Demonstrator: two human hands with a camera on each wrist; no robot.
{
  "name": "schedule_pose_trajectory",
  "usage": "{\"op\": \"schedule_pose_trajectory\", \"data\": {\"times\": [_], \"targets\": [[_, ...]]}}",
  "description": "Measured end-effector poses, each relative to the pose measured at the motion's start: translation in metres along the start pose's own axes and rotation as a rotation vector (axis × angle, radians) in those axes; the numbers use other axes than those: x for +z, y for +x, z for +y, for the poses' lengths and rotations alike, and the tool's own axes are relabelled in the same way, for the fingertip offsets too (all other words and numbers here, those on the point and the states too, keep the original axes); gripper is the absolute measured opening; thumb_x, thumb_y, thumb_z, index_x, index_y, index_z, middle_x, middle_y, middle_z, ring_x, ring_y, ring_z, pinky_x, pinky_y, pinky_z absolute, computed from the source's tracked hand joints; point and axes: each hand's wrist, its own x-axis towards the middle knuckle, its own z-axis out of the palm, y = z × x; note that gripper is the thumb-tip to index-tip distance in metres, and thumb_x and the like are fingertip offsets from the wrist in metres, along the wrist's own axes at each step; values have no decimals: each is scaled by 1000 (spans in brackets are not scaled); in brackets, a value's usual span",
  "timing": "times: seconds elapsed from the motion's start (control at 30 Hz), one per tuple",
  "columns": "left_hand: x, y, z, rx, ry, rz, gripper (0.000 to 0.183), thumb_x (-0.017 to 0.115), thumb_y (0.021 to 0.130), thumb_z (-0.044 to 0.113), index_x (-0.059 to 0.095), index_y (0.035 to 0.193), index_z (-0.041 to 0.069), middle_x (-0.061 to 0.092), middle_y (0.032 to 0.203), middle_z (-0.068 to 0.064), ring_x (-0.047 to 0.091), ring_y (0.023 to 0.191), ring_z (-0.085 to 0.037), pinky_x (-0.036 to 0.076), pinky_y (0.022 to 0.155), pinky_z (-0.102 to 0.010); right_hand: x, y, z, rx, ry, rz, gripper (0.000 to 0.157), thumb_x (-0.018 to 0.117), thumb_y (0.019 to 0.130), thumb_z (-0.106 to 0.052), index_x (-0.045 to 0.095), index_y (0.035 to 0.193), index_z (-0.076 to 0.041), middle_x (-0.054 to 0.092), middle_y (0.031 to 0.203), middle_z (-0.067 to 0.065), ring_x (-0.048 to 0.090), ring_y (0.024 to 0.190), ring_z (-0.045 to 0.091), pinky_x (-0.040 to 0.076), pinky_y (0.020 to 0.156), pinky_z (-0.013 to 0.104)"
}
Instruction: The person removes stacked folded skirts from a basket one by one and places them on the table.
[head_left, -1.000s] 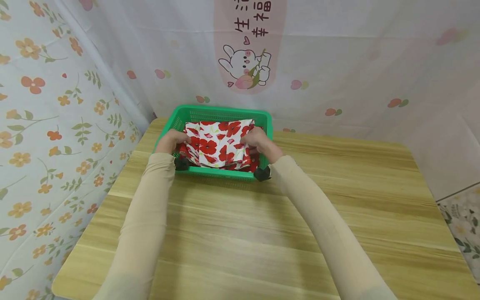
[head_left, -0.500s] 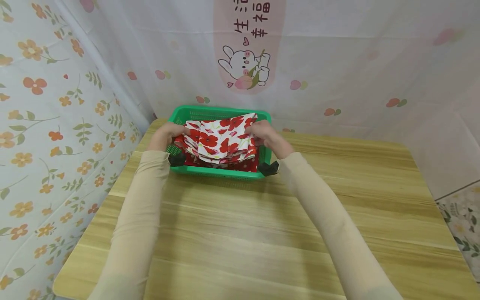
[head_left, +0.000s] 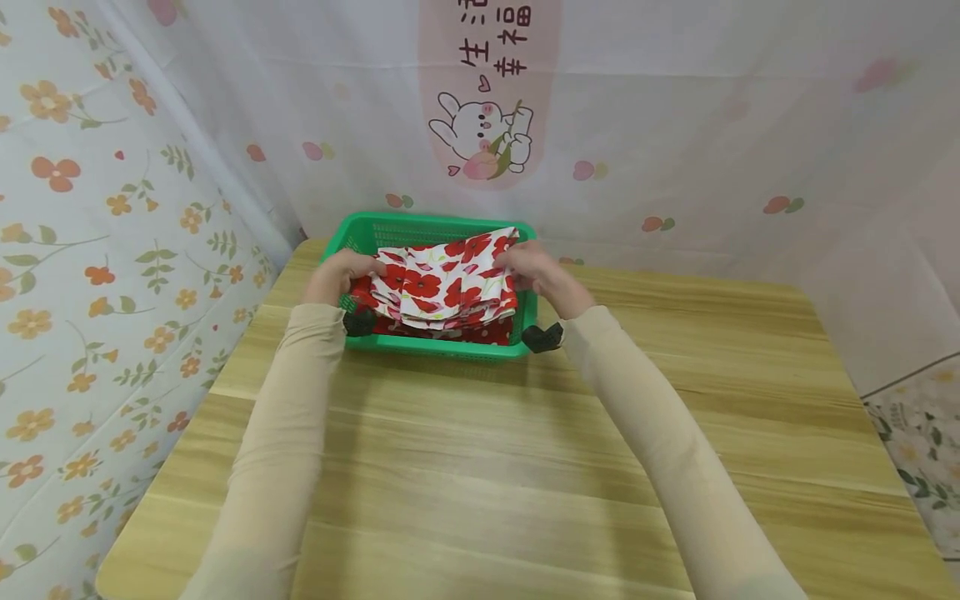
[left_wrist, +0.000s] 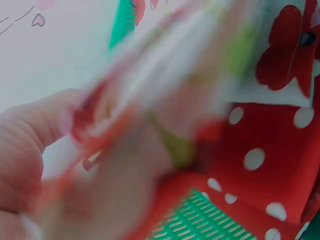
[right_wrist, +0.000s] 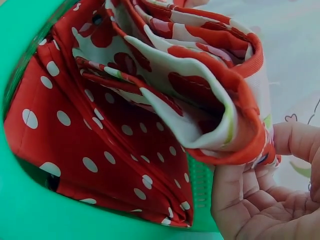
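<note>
A folded white cloth printed with red poppies (head_left: 442, 287) is held in several layers at the green plastic basket (head_left: 465, 348). My left hand (head_left: 339, 273) grips its left end, thumb on top. At the right end, my right hand (head_left: 542, 271) pinches the stacked folds between thumb and fingers. The right wrist view shows the layers bulging open at their edge above a folded red cloth with white dots (right_wrist: 75, 142), which lies in the basket. In the left wrist view the poppy cloth is blurred and hides part of the left hand (left_wrist: 30, 150).
The basket stands on a wooden table (head_left: 480, 467), near its back left edge. A white curtain with a rabbit print (head_left: 483, 137) hangs right behind it. To the left hangs a flowered curtain (head_left: 90, 333). Black wrist straps (head_left: 542, 337) sit by the basket's front corners.
The poppy cloth has risen a little, its right end higher, and more of the dotted cloth shows beneath. My hands have moved slightly up and apart, still gripping it.
</note>
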Motion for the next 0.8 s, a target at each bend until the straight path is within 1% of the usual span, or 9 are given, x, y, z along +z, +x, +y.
{"op": "schedule_pose_trajectory", "data": {"times": [0.1, 0.2, 0.3, 0.4, 0.47, 0.53, 0.67, 0.7, 0.8], "targets": [[6, 5, 0, -32, 4, -11, 67, 54, 91, 19, 19, 143, -6, 35, 141, -19, 46, 116, -27, 42, 99, -36, 1, 0, 1, -8, -10, -3, 27, 58, 89, -7, 56, 113, 5, 58, 83, 6, 56, 59, 12, 53, 60, 26], [11, 9, 0, -46, -1, -13, 70, 54, 90, 17, 15, 144, -5, 22, 149, -19, 30, 132, -31, 30, 108, -39, 3, -1, 2, -16, -28, -10, 16, 58, 89, -7, 58, 102, 3, 55, 71, 2, 53, 55, 11, 52, 58, 26], [15, 10, 0, -54, 24, -21, 72, 54, 90, 17, 13, 145, -5, 19, 150, -19, 27, 133, -33, 29, 109, -41, 3, -1, 4, -20, -54, -12, 6, 59, 88, -7, 55, 89, -2, 46, 60, -1, 46, 51, 10, 50, 55, 25], [18, 8, 0, -82, 39, -14, 71, 56, 90, 19, 16, 144, -3, 24, 146, -19, 37, 120, -30, 37, 103, -35, 3, -1, 6, -20, -71, -6, 13, 60, 88, -8, 50, 80, -5, 36, 55, -2, 38, 49, 10, 47, 53, 25], [21, 7, -1, -109, 23, -9, 71, 58, 89, 20, 19, 143, -2, 30, 143, -18, 43, 110, -26, 43, 96, -29, 4, -1, 8, -21, -69, -7, 15, 60, 87, -7, 49, 78, -6, 36, 55, -2, 38, 49, 11, 48, 53, 25], [23, 7, -1, -127, 12, -13, 70, 60, 89, 20, 20, 142, -1, 32, 141, -16, 43, 105, -23, 44, 94, -27, 4, -1, 9, -20, -70, -7, 14, 60, 87, -7, 50, 78, -6, 41, 59, -1, 41, 51, 11, 49, 55, 25], [29, 11, -3, -132, 40, -62, 72, 59, 89, 21, 18, 143, -3, 30, 144, -17, 41, 117, -28, 40, 101, -34, 5, 0, 11, -16, -68, -2, 12, 61, 86, -7, 51, 79, -6, 50, 70, 2, 47, 57, 12, 51, 58, 26], [30, 13, -3, -128, 50, -73, 72, 58, 89, 21, 17, 144, -4, 28, 145, -17, 37, 121, -30, 37, 104, -37, 5, 0, 11, -15, -68, -2, 10, 61, 86, -8, 53, 80, -6, 52, 73, 2, 49, 58, 12, 52, 58, 26], [33, 18, -2, -116, 83, -66, 71, 58, 89, 20, 19, 143, -5, 26, 145, -18, 34, 126, -31, 35, 105, -39, 4, 0, 12, -15, -58, -5, 10, 60, 87, -7, 53, 82, -5, 54, 76, 3, 50, 60, 12, 53, 59, 27]]}}
